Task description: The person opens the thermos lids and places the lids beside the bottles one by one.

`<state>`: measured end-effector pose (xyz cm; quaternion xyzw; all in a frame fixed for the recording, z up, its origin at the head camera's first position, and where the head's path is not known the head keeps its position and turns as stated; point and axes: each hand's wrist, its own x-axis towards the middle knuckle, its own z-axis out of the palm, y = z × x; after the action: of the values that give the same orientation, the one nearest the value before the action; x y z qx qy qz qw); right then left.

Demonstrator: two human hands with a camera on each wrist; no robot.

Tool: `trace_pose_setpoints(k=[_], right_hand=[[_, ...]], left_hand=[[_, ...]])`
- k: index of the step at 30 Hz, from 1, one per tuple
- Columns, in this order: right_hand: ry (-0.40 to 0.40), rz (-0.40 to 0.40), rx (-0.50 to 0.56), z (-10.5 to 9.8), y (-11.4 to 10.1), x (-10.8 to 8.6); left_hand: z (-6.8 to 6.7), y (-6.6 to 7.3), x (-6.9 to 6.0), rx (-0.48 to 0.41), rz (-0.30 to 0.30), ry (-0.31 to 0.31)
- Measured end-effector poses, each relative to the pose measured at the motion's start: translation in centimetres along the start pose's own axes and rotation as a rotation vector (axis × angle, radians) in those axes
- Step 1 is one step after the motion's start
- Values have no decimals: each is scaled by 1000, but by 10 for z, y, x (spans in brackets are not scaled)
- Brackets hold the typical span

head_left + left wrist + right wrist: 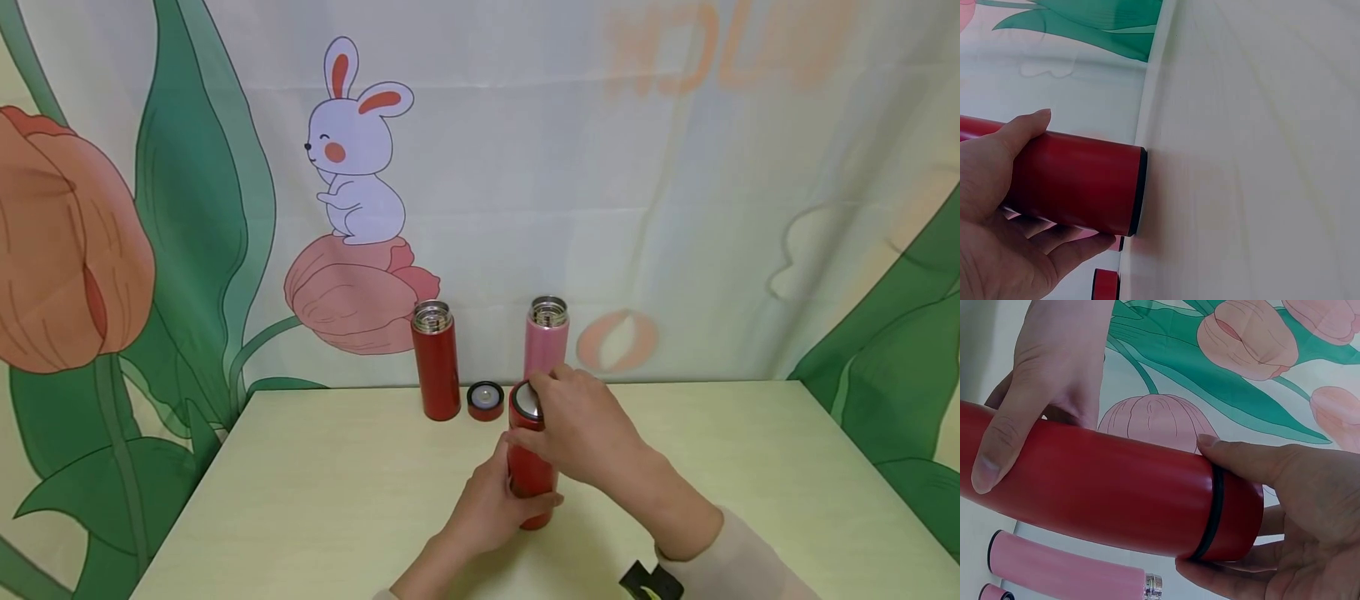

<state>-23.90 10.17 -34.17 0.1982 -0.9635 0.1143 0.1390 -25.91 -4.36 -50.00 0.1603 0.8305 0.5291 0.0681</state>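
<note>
A red thermos stands on the table with its red lid on top; a black ring shows between lid and body in the right wrist view. My left hand grips the body low down, thumb on one side and fingers on the other. My right hand holds the lid from above, its thumb and fingers on opposite sides. Whether the lid is screwed tight cannot be seen. The bottom of the thermos sits against the tabletop.
Farther back stand a lidless red thermos and a lidless pink thermos, partly hidden by my right hand. Between them a loose red lid lies with its inside up. A small pink lid shows at the right wrist view's corner. A printed curtain hangs behind.
</note>
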Motion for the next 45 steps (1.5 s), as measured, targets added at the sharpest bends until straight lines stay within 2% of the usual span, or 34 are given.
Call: trace_pose_setpoints(k=[25, 31, 37, 45], right_hand=[[-168, -106, 165, -9, 16, 4], [-209, -105, 206, -9, 18, 6], [-238, -106, 232, -11, 19, 7], [-270, -145, 288, -12, 25, 8]], left_hand=[[-2, 0, 2, -40, -27, -21], [-2, -1, 3, -43, -31, -26], [-1, -2, 3, -34, -24, -26], [-1, -2, 2, -15, -4, -14]])
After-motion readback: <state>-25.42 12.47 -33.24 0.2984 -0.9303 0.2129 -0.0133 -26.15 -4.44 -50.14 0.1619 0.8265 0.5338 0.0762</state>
